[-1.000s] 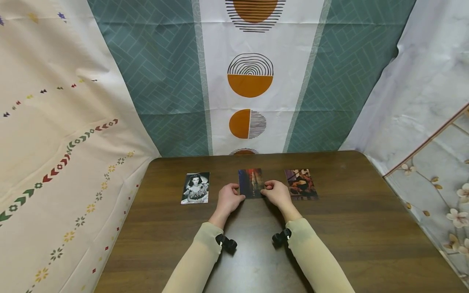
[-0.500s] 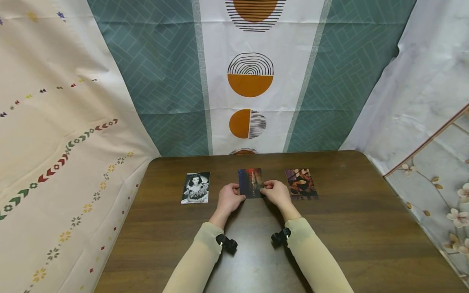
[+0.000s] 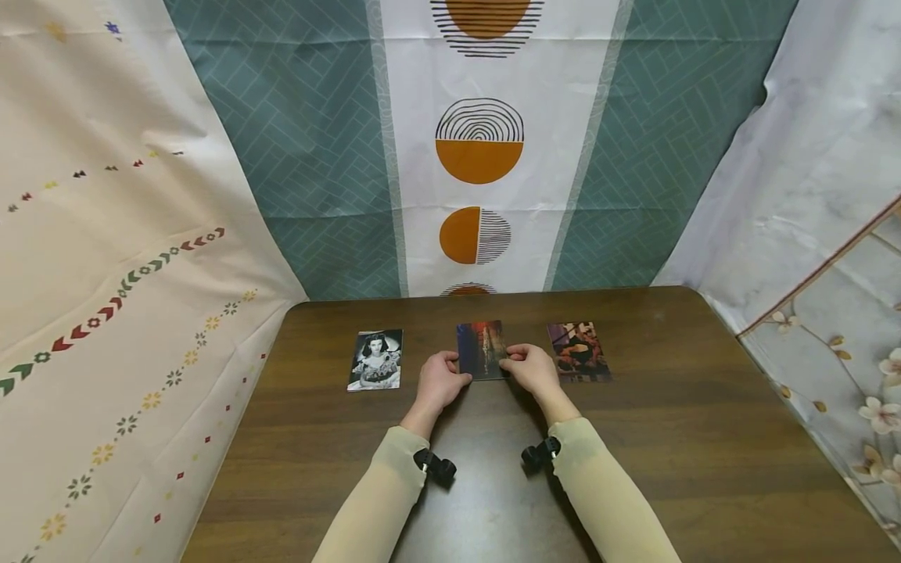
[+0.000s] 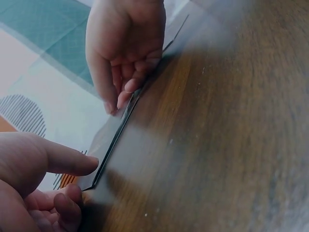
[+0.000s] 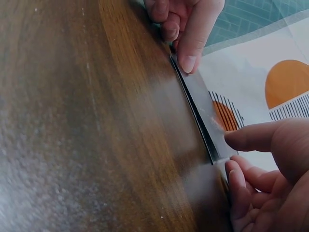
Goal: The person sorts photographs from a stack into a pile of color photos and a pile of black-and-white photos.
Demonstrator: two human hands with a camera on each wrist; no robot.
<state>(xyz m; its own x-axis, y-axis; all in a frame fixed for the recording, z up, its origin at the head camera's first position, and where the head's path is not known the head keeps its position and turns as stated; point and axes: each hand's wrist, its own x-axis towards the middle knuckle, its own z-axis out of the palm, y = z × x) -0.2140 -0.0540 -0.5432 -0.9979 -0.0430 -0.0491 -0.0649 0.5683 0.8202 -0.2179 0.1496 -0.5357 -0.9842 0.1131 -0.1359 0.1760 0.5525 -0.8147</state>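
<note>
A dark picture card (image 3: 481,344) with blue, red and gold tones lies at the middle of the table's far part. My left hand (image 3: 438,383) pinches its left edge near the lower corner, thumb on top. On the opposite edge, my right hand (image 3: 533,370) pinches it the same way. Seen edge-on in the left wrist view, the card (image 4: 113,140) shows a thin dark near edge close to the tabletop. The right wrist view has thumb and fingers of the right hand (image 5: 275,164) about the card's corner.
To the left lies a black-and-white photo card (image 3: 376,360) of a person. A colourful picture card (image 3: 580,352) lies to the right, just beyond the right hand. The brown wooden table (image 3: 704,438) is bounded by patterned cloths (image 3: 324,156) at the back and sides.
Both hands keep their pinch on the middle card, with no clear movement. Only the head view has shifted very slightly.
</note>
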